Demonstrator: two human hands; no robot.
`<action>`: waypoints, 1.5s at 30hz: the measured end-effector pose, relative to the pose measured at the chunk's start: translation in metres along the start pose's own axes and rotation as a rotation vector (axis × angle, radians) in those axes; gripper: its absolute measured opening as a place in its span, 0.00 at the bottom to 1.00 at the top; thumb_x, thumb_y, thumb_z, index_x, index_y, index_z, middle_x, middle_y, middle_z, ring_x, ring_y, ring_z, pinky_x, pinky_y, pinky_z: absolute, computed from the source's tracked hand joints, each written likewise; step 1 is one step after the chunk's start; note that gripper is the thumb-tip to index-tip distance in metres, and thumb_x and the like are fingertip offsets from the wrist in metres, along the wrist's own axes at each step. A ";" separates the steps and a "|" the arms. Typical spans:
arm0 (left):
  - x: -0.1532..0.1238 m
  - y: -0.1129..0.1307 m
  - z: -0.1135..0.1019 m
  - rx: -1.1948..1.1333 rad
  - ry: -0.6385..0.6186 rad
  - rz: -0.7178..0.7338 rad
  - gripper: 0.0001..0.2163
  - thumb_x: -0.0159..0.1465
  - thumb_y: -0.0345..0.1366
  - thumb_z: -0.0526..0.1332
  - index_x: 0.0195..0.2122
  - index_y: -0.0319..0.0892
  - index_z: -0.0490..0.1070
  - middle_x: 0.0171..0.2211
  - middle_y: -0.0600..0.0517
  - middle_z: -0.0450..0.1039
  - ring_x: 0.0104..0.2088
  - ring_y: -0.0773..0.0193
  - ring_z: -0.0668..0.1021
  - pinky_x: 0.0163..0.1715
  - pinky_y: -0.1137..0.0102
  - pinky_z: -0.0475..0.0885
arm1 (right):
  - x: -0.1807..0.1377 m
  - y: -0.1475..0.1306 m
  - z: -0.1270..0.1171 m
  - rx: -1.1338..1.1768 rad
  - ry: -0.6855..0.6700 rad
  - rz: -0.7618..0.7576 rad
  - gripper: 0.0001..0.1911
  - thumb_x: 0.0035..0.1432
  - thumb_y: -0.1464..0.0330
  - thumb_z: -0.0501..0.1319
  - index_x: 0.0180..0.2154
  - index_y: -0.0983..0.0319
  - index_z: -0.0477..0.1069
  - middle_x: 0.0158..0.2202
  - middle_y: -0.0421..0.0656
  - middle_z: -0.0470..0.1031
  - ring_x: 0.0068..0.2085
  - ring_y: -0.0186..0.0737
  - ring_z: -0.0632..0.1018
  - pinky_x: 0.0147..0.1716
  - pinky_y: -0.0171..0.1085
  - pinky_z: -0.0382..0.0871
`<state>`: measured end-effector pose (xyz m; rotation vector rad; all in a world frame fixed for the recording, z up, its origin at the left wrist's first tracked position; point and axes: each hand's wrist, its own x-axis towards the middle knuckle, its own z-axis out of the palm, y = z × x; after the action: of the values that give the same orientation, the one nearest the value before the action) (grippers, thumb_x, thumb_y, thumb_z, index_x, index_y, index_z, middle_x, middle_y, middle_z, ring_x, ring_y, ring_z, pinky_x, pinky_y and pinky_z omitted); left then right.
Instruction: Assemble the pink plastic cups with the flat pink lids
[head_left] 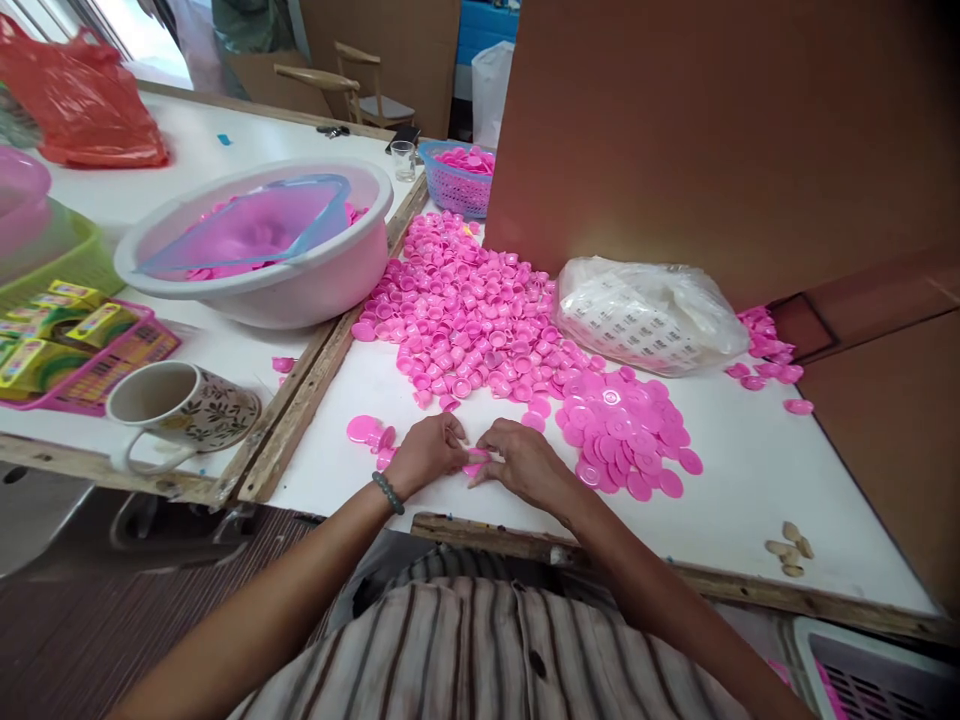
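Observation:
My left hand (433, 452) and my right hand (521, 460) meet low over the white tabletop, both closed on one small pink plastic piece (475, 462). Fingers cover most of that piece, so its exact shape is hidden. Just left of my left hand lie a few pink pieces (365, 430), one a flat disc. Ahead of both hands spreads a large heap of small pink plastic cups (480, 320). To the right of my right hand sits a pile of flat pink discs (626, 430).
A white basin (262, 300) stands left, near a patterned mug (187, 405) and a pink basket (142, 345) of yellow boxes. Behind the heap are a blue basket (457, 190) and a tall brown board (712, 130). A plastic bag (652, 315) lies before the board.

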<state>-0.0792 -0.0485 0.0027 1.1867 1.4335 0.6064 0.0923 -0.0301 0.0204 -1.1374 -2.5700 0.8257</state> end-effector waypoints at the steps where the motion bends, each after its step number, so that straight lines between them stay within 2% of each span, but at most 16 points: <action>1: -0.003 -0.001 0.003 -0.059 -0.006 -0.029 0.14 0.46 0.36 0.67 0.29 0.41 0.62 0.16 0.59 0.68 0.17 0.69 0.71 0.19 0.75 0.66 | 0.001 0.001 0.000 0.014 -0.011 -0.002 0.07 0.48 0.66 0.66 0.31 0.62 0.73 0.27 0.39 0.67 0.31 0.33 0.69 0.27 0.30 0.57; 6: -0.008 -0.006 0.012 -0.212 -0.004 -0.141 0.16 0.48 0.40 0.67 0.28 0.42 0.59 0.13 0.59 0.66 0.16 0.68 0.72 0.18 0.73 0.69 | 0.000 0.005 0.008 0.047 -0.099 -0.025 0.01 0.51 0.71 0.63 0.30 0.59 0.73 0.26 0.37 0.66 0.28 0.30 0.68 0.24 0.29 0.55; 11: -0.007 -0.009 0.014 -0.162 -0.021 -0.137 0.14 0.52 0.41 0.64 0.27 0.43 0.57 0.14 0.59 0.66 0.15 0.69 0.71 0.17 0.74 0.68 | -0.005 -0.003 0.012 -0.074 -0.034 0.024 0.06 0.54 0.76 0.58 0.30 0.61 0.72 0.26 0.38 0.64 0.30 0.32 0.68 0.27 0.30 0.57; 15: -0.010 -0.006 0.014 -0.023 0.010 -0.106 0.10 0.56 0.37 0.61 0.28 0.43 0.58 0.15 0.60 0.66 0.16 0.69 0.71 0.18 0.75 0.65 | -0.007 -0.005 0.013 -0.074 -0.027 0.039 0.04 0.54 0.73 0.60 0.31 0.60 0.73 0.25 0.38 0.65 0.31 0.33 0.69 0.27 0.30 0.57; 17: -0.017 -0.005 0.012 0.173 0.084 -0.016 0.07 0.56 0.35 0.60 0.29 0.42 0.60 0.18 0.58 0.68 0.18 0.69 0.71 0.19 0.75 0.63 | -0.008 -0.003 0.012 -0.016 -0.035 0.042 0.03 0.54 0.69 0.61 0.31 0.59 0.74 0.25 0.38 0.67 0.30 0.34 0.69 0.27 0.30 0.58; 19: -0.028 -0.005 0.008 0.381 0.164 0.105 0.05 0.56 0.33 0.59 0.31 0.42 0.62 0.21 0.57 0.70 0.22 0.67 0.72 0.22 0.75 0.62 | -0.008 -0.003 0.011 0.072 -0.020 0.014 0.07 0.57 0.65 0.59 0.35 0.58 0.74 0.27 0.39 0.68 0.31 0.34 0.71 0.28 0.31 0.60; 22: -0.050 -0.009 0.000 0.617 0.291 0.207 0.03 0.60 0.34 0.56 0.35 0.43 0.64 0.24 0.55 0.70 0.25 0.64 0.73 0.25 0.72 0.62 | 0.002 -0.009 0.011 0.104 0.134 -0.041 0.12 0.61 0.65 0.53 0.42 0.60 0.72 0.32 0.42 0.70 0.34 0.34 0.72 0.32 0.32 0.64; 24: -0.062 -0.012 -0.005 0.764 0.403 0.265 0.05 0.62 0.37 0.53 0.35 0.43 0.65 0.26 0.52 0.69 0.29 0.62 0.72 0.28 0.70 0.64 | 0.015 -0.015 0.014 -0.004 0.233 -0.067 0.13 0.62 0.66 0.52 0.44 0.61 0.71 0.35 0.44 0.70 0.36 0.36 0.71 0.33 0.33 0.64; 26: -0.068 -0.016 -0.008 0.881 0.489 0.387 0.08 0.63 0.39 0.52 0.36 0.42 0.66 0.30 0.49 0.68 0.34 0.59 0.71 0.34 0.66 0.66 | 0.031 -0.019 0.019 -0.177 0.249 -0.104 0.13 0.62 0.66 0.52 0.44 0.61 0.70 0.38 0.46 0.68 0.37 0.38 0.69 0.31 0.34 0.63; 29: -0.064 -0.025 -0.013 0.963 0.518 0.566 0.11 0.61 0.42 0.55 0.38 0.40 0.67 0.36 0.45 0.66 0.38 0.56 0.68 0.39 0.62 0.65 | 0.049 -0.017 0.027 -0.394 0.219 -0.122 0.09 0.60 0.68 0.54 0.40 0.62 0.70 0.39 0.48 0.67 0.38 0.41 0.68 0.31 0.36 0.62; 31: -0.056 -0.032 -0.017 0.982 0.517 0.602 0.12 0.59 0.43 0.56 0.39 0.39 0.67 0.37 0.44 0.66 0.38 0.55 0.67 0.39 0.61 0.65 | 0.051 -0.010 0.029 -0.459 0.204 -0.096 0.08 0.60 0.72 0.53 0.35 0.62 0.71 0.39 0.48 0.67 0.39 0.41 0.67 0.32 0.37 0.61; 34: -0.044 -0.040 -0.023 0.983 0.522 0.600 0.11 0.60 0.42 0.56 0.37 0.40 0.68 0.37 0.44 0.66 0.39 0.55 0.67 0.38 0.60 0.64 | 0.036 0.003 0.024 -0.482 0.186 -0.088 0.13 0.58 0.78 0.50 0.31 0.63 0.72 0.41 0.47 0.68 0.40 0.42 0.67 0.33 0.38 0.61; 38: -0.034 -0.043 -0.031 0.965 0.521 0.622 0.10 0.60 0.42 0.56 0.35 0.41 0.69 0.36 0.45 0.67 0.39 0.55 0.67 0.37 0.61 0.63 | 0.001 0.021 0.004 -0.371 0.226 -0.131 0.10 0.60 0.73 0.52 0.36 0.62 0.72 0.43 0.46 0.69 0.42 0.42 0.67 0.36 0.38 0.63; 40: -0.032 -0.042 -0.033 0.953 0.522 0.642 0.11 0.59 0.44 0.56 0.35 0.41 0.69 0.37 0.45 0.67 0.40 0.54 0.67 0.39 0.60 0.62 | -0.015 0.030 -0.004 -0.328 0.323 -0.034 0.10 0.61 0.71 0.52 0.39 0.62 0.72 0.43 0.47 0.69 0.43 0.41 0.68 0.37 0.38 0.64; 42: -0.032 -0.042 -0.034 0.939 0.523 0.663 0.13 0.58 0.45 0.57 0.36 0.41 0.69 0.38 0.45 0.68 0.42 0.53 0.67 0.42 0.58 0.62 | -0.028 0.038 -0.008 -0.365 0.361 0.078 0.11 0.61 0.71 0.51 0.40 0.63 0.71 0.40 0.47 0.70 0.41 0.42 0.68 0.36 0.39 0.64; 45: -0.034 -0.043 -0.033 0.922 0.523 0.687 0.14 0.57 0.46 0.59 0.39 0.41 0.68 0.41 0.45 0.69 0.46 0.52 0.66 0.46 0.56 0.60 | -0.041 0.042 -0.006 -0.420 0.274 0.106 0.11 0.60 0.71 0.52 0.41 0.63 0.71 0.40 0.48 0.71 0.40 0.44 0.68 0.36 0.40 0.63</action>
<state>-0.1285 -0.0867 -0.0129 2.4428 1.8075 0.7766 0.1480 -0.0349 0.0025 -1.3956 -2.5272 0.1255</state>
